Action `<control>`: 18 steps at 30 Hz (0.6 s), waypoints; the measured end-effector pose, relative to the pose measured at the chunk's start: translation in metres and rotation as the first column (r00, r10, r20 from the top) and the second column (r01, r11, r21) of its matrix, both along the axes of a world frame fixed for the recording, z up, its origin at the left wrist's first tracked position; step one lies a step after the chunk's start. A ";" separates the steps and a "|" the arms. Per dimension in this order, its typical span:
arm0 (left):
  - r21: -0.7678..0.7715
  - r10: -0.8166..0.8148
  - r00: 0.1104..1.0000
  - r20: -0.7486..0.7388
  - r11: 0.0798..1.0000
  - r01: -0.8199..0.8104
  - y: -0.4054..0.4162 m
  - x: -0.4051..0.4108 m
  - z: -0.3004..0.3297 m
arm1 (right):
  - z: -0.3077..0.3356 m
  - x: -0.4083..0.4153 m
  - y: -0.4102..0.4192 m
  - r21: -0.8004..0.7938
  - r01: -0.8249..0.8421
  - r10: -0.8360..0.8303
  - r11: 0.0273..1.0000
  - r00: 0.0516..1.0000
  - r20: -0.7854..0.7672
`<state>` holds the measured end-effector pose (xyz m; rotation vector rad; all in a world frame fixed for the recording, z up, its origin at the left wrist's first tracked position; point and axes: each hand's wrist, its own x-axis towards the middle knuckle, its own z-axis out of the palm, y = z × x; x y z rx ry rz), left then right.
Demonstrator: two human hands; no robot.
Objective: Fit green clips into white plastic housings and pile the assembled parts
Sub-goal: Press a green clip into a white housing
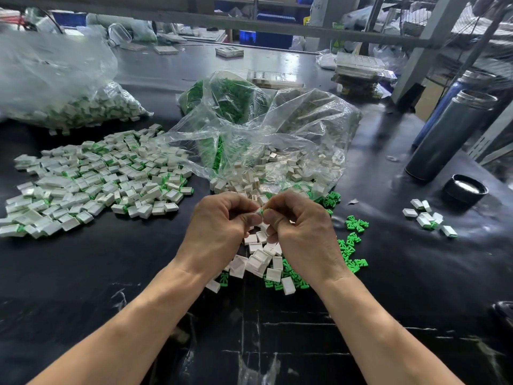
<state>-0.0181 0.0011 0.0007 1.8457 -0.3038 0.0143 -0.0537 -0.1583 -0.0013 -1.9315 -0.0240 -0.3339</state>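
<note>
Head view shows the left hand (219, 223) and right hand (299, 226) pinching one tiny green clip (261, 212) above the desk (111, 273), and it might slip from those fingers into the loose white housings (258, 257).

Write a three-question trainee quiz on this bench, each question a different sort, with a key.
1. True or false: the big pile of assembled parts lies to the person's left.
2. Multiple choice: where do the loose green clips on the table mostly lie? A) right of the hands B) on the far left C) inside the steel flask
3. Fill in: the left hand and the right hand meet over loose white ____.

Key: 1 true; 2 A; 3 housings. Both hands pinch a small part between them with curled fingers; only a bit of green shows.
</note>
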 end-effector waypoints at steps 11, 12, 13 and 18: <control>0.096 -0.005 0.995 0.099 0.995 -0.005 0.001 0.001 0.000 | 0.000 -0.003 0.002 0.108 0.007 -0.006 0.994 1.000 -0.005; 0.080 -0.002 0.996 0.091 0.997 -0.005 0.001 0.001 0.000 | 0.000 -0.002 0.002 0.124 0.009 -0.008 0.992 1.000 -0.010; 0.067 -0.002 0.997 0.082 0.998 -0.003 0.001 0.000 0.000 | 0.000 -0.002 0.002 0.132 0.012 -0.010 0.991 1.000 -0.017; 0.027 0.000 0.999 0.052 1.000 -0.002 0.000 0.001 -0.002 | 0.000 -0.002 0.001 0.230 -0.006 0.021 0.973 0.998 -0.062</control>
